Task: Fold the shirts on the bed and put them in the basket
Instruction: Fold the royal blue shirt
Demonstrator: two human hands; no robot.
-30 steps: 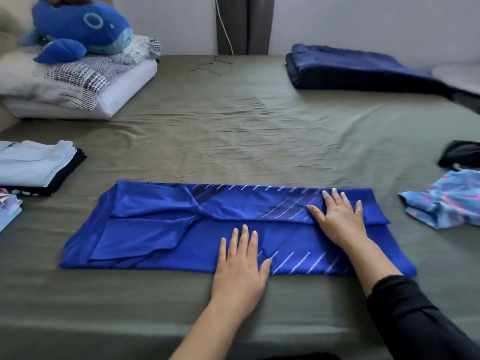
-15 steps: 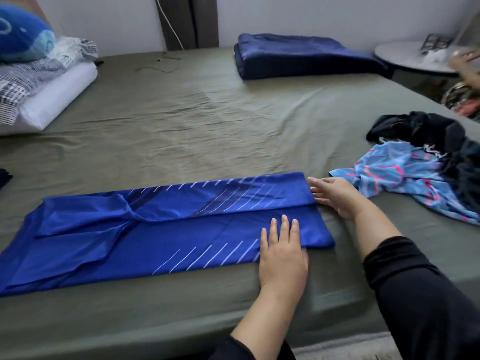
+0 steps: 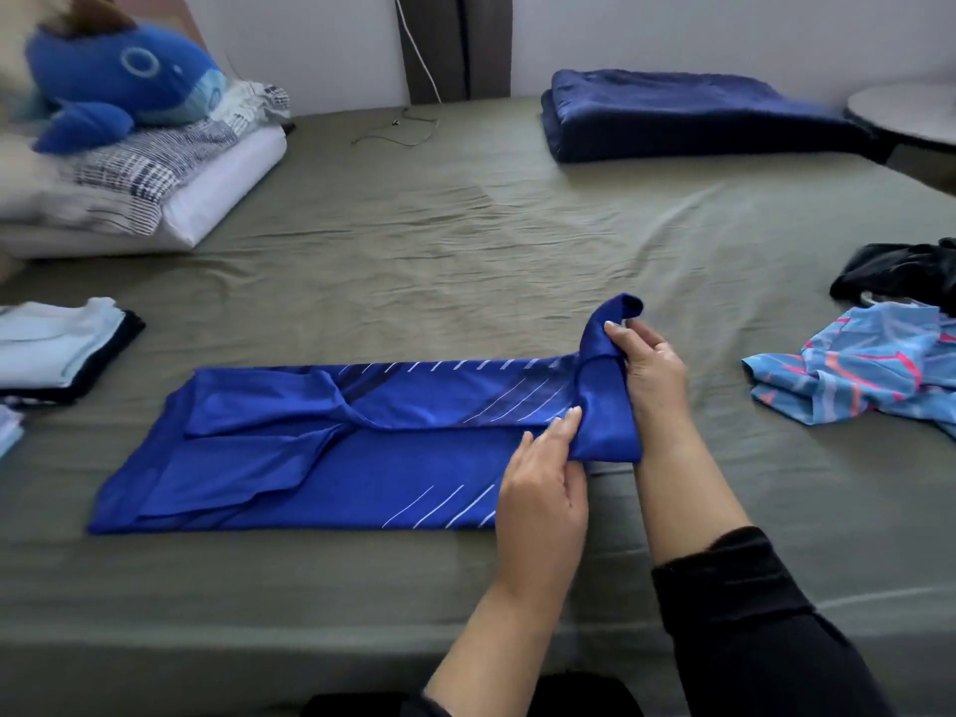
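A blurred cream pillow pile and folded pale-blue clothes are cut off at left. On the olive bedsheet, the royal-blue striped shirt lies centre-near, long and narrow. The left hand pinches its near right corner; the right hand grips the raised far corner.

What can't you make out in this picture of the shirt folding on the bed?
- Basket: nowhere in the head view, so its place is unknown.
- Light blue patterned shirt: cut off by the right edge and partly under a black garment.
- Folded clothes stack: cut off by the left edge.
- Right hand grip on the blue shirt: fingers hidden behind the lifted end.
- Top left corner: motion blur above the whale plush.
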